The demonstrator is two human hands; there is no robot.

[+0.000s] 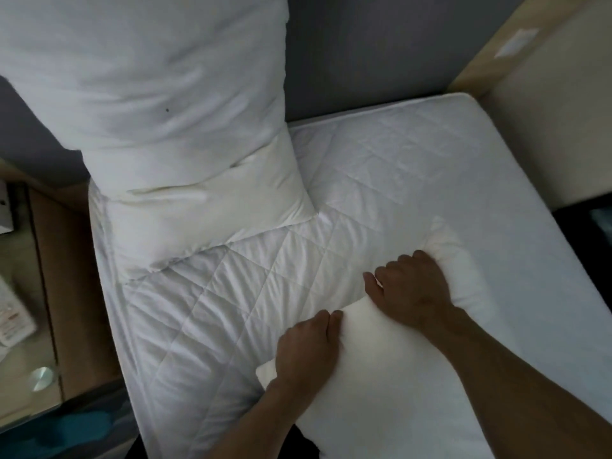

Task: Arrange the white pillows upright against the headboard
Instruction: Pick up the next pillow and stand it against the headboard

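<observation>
A white pillow (390,369) lies flat on the quilted white mattress (414,167), near its front right. My left hand (306,349) grips the pillow's left edge. My right hand (414,286) presses down on its far end, fingers curled into the fabric. At the back left, a large white pillow (142,71) stands upright against the dark grey headboard (364,54). It rests on a second, cream-white pillow (212,207) lying at the head of the bed.
A wooden nightstand with a glass top (29,293) stands to the left, holding papers and a round metal object (41,377). A beige wall panel (546,127) rises to the right of the bed. The right half of the mattress by the headboard is bare.
</observation>
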